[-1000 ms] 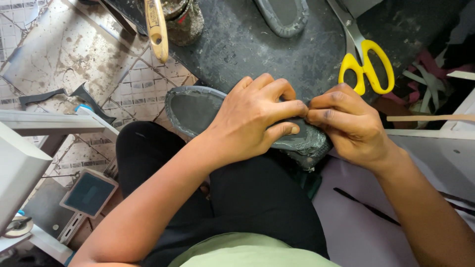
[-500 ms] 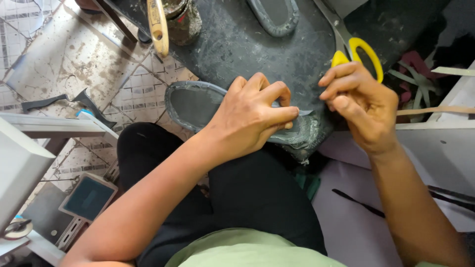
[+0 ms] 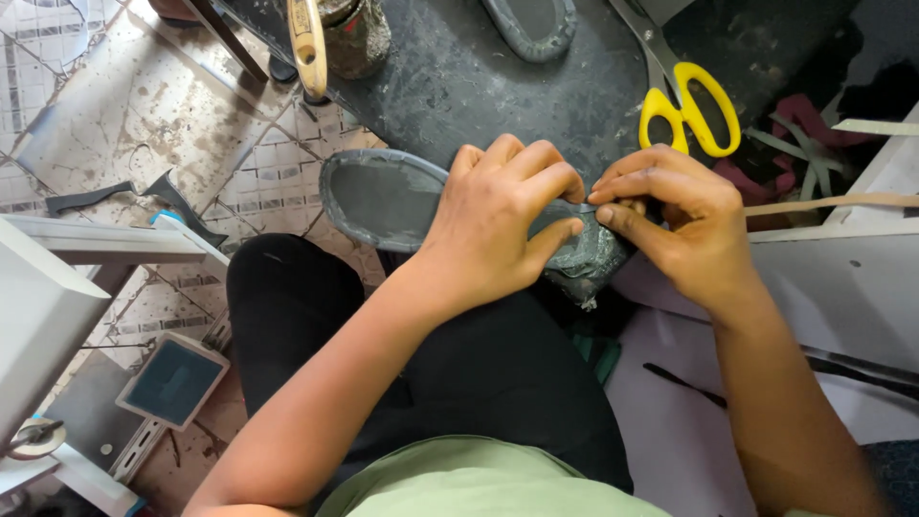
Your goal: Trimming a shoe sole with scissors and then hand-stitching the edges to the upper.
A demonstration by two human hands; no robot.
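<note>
the grey shoe sole (image 3: pixel 383 196) lies across the person's lap at the edge of the dark worktable (image 3: pixel 459 86). the left hand (image 3: pixel 498 225) presses it down; the right hand (image 3: pixel 684 225) pinches its toe-end rim. heel half looks finished; the toe end seems unfinished. yellow scissors (image 3: pixel 689 110) lie near.

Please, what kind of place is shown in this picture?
Probably a small shoemaking workshop. Both hands, the left hand and the right hand, work on a grey shoe sole; a second sole and yellow-handled scissors lie on a stained dark worktable.
</note>
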